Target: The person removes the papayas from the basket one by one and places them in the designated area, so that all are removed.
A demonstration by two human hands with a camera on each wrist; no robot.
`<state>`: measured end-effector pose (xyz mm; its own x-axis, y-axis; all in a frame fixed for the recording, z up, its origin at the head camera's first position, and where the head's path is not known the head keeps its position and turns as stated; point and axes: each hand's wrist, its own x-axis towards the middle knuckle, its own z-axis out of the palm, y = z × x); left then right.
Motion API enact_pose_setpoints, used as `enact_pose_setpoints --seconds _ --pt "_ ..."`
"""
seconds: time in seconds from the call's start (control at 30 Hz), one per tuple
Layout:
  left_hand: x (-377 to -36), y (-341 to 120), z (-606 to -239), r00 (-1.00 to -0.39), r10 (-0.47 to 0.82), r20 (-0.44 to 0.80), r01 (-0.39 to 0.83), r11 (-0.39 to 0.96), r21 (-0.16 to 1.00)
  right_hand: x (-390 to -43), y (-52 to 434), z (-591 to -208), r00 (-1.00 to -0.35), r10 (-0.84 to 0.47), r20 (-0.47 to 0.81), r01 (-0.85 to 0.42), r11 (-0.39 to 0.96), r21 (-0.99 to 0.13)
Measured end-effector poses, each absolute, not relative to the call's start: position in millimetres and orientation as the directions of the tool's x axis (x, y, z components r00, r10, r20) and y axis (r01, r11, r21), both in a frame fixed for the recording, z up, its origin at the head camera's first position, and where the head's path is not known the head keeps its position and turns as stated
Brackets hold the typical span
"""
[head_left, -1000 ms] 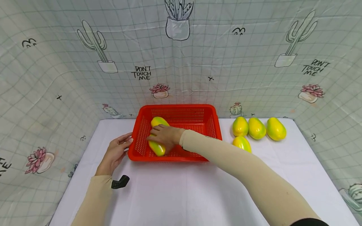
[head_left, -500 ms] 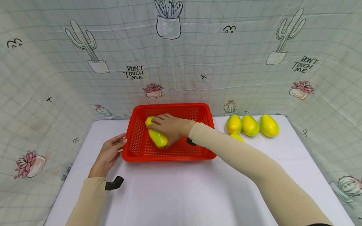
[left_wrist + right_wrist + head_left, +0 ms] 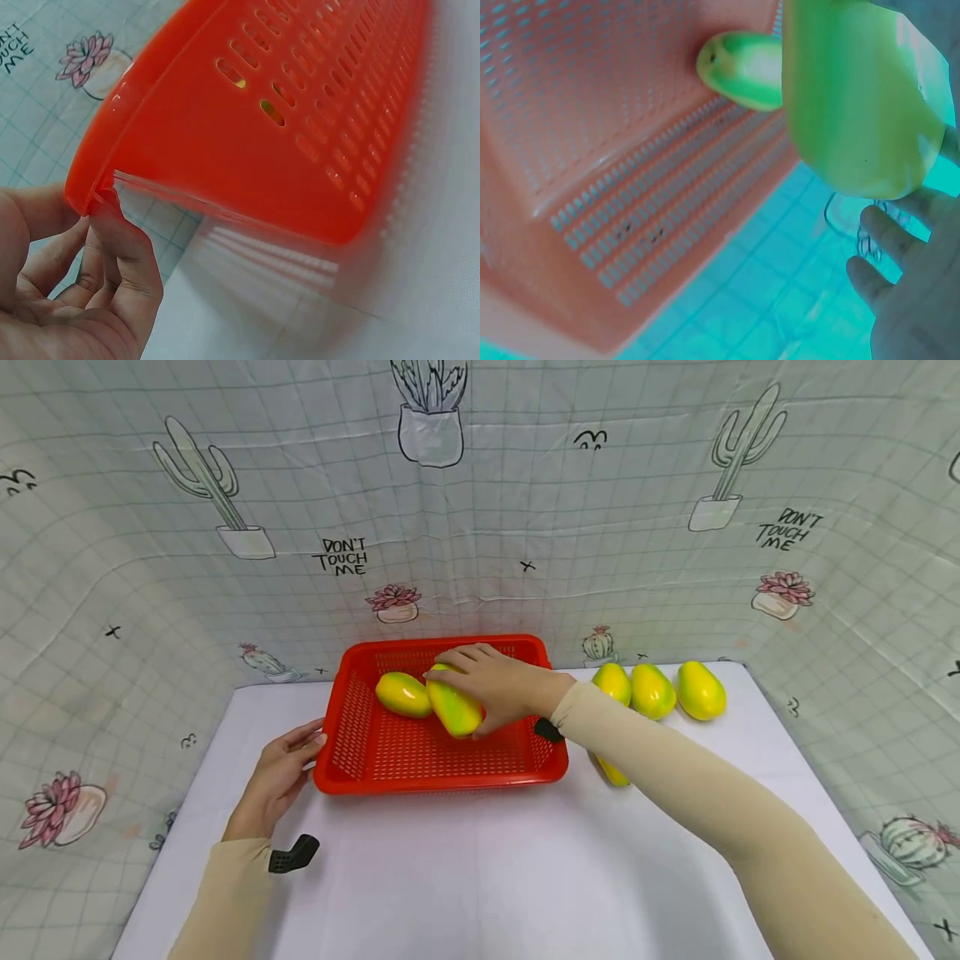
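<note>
My right hand (image 3: pixel 506 681) grips a yellow-green mango (image 3: pixel 454 703) over the red plastic basket (image 3: pixel 442 785), its fingers over the far side and thumb at the near side. In the right wrist view the held mango (image 3: pixel 859 105) fills the upper right, clear of the basket floor. A second mango (image 3: pixel 402 695) lies in the basket, left of the held one. At the basket's left end, my left hand (image 3: pixel 279 772) pinches the rim between thumb and finger, as the left wrist view shows close up on the basket wall (image 3: pixel 202 142).
Right of the basket, several mangoes lie on the white-covered table (image 3: pixel 480 877), among them a mango (image 3: pixel 652 691) and a mango (image 3: pixel 701 691) at the back. My right forearm partly hides another mango (image 3: pixel 612 771). A patterned cloth (image 3: pixel 495 527) hangs behind.
My right hand has lifted one mango and carried it rightward, away from the other in the basket. My left hand keeps its place at the rim. The head view has shifted slightly.
</note>
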<state>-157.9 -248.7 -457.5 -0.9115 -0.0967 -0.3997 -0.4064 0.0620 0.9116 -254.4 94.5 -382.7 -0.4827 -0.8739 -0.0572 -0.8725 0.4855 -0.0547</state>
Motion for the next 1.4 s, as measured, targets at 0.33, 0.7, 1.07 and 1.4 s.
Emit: enact_pose_setpoints --seconds 0.33,0.7,1.07,1.4 --pt "-156.3 -250.8 -458.8 -0.914 -0.082 -0.396 -0.4 0.034 0.916 -246.3 139.0 -378.2 -0.511 -0.859 0.028 -0.859 0.511 -0.029" --pt "-157.0 -250.2 -458.4 -0.915 -0.086 -0.394 -0.398 0.037 0.917 -236.7 190.0 -373.4 -0.52 -0.843 0.139 -0.85 0.527 0.02" --pt "-154.9 -251.3 -457.0 -0.916 -0.087 -0.392 -0.395 0.026 0.918 -220.5 244.1 -379.3 -0.579 -0.793 0.19 -0.806 0.592 0.014" --pt "-156.1 -248.7 -456.1 -0.912 -0.076 -0.404 -0.407 0.026 0.913 -199.2 297.3 -394.4 -0.662 -0.725 0.189 -0.74 0.673 -0.01"
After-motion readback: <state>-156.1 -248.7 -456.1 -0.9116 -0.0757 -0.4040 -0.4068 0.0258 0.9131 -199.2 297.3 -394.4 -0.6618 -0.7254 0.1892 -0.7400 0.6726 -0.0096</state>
